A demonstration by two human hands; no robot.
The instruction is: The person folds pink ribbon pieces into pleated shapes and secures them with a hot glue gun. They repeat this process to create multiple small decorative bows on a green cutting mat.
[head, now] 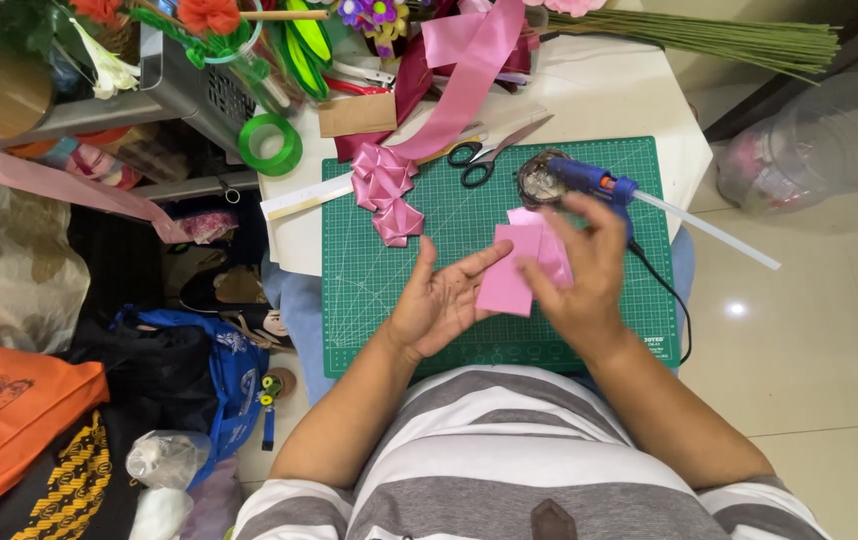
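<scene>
My left hand lies palm up over the green cutting mat, fingers spread, its fingertips touching the edge of a folded pink ribbon piece. My right hand pinches the same pink ribbon piece from the right, its fingers curled over the shiny end. A pink ribbon bow lies on the mat to the upper left of my hands. A blue hot glue gun rests just beyond my right hand, a white glue stick poking out to the right.
Black-handled scissors lie at the mat's far edge. A long pink ribbon strip runs up from the bow. A green tape roll, green stems, a clear plastic jar and bags on the floor surround the small table.
</scene>
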